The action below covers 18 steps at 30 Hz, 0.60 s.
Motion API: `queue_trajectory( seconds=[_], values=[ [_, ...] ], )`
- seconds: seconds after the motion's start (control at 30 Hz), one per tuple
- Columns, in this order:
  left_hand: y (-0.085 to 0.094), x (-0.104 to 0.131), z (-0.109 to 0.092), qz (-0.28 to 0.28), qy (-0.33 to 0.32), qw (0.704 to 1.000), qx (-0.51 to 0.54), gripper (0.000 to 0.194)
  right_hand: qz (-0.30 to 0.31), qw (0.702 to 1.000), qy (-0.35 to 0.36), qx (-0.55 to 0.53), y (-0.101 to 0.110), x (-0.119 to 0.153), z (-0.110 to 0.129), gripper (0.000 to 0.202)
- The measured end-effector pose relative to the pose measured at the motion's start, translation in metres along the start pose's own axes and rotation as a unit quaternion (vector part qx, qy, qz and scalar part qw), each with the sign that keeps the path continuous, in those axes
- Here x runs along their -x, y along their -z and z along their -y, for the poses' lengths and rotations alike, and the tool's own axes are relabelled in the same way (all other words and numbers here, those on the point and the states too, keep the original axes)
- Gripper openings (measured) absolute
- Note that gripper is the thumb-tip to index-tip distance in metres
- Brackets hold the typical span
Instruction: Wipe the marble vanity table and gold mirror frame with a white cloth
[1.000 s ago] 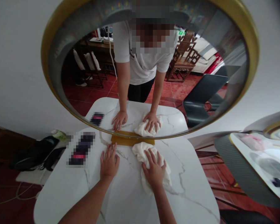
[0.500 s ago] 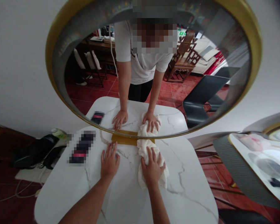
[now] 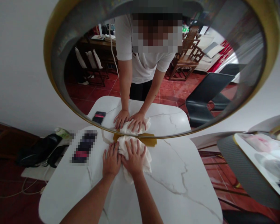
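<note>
My right hand [image 3: 134, 158] lies on a crumpled white cloth [image 3: 147, 159], fingers spread and pressing down on it. The cloth rests on the white marble-patterned table [image 3: 170, 193], just in front of the gold mirror base [image 3: 151, 141], and covers part of it. Beside it on the left, my left hand [image 3: 111, 161] is flat on the tabletop with its fingers stretched out. Its thumb side is close to the cloth and to my right hand; whether they touch, I cannot tell.
A large round mirror with a gold rim [image 3: 270, 62] stands over the table's back part, reflecting a person and chairs. A blurred dark object [image 3: 84, 147] lies at the table's left. Beyond that edge is a black bag [image 3: 39, 151]. Another table [image 3: 261, 158] stands at the right.
My right hand and the cloth have slid left across the table, up beside my left hand. My left hand has stayed about where it was.
</note>
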State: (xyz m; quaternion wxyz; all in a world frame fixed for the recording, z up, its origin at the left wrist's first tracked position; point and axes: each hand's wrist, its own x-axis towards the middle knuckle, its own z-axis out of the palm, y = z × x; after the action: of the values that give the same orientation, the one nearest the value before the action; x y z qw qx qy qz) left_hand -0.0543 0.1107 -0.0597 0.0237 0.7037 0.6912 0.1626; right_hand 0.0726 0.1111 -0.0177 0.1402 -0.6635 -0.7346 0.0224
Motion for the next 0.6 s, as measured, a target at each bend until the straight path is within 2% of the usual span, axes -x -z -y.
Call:
queue_trajectory(
  seconds=[0.1,0.17,0.4,0.6],
  values=[
    [0.000,0.000,0.000,0.002,-0.002,1.000,0.001,0.058,0.027,0.998,0.063,-0.013,0.002,-0.008,-0.004,0.064],
    [0.001,0.000,0.000,0.002,-0.006,1.000,0.001,0.058,0.048,0.995,0.079,-0.026,0.002,-0.012,-0.006,0.065],
    [0.003,-0.001,-0.004,-0.003,-0.006,1.000,-0.002,0.058,0.056,0.997,0.043,-0.035,0.004,-0.010,-0.022,0.064],
    [0.003,0.000,-0.005,0.000,-0.005,1.000,-0.007,0.058,0.046,0.999,-0.018,0.004,0.019,0.008,-0.068,0.059]
  ],
)
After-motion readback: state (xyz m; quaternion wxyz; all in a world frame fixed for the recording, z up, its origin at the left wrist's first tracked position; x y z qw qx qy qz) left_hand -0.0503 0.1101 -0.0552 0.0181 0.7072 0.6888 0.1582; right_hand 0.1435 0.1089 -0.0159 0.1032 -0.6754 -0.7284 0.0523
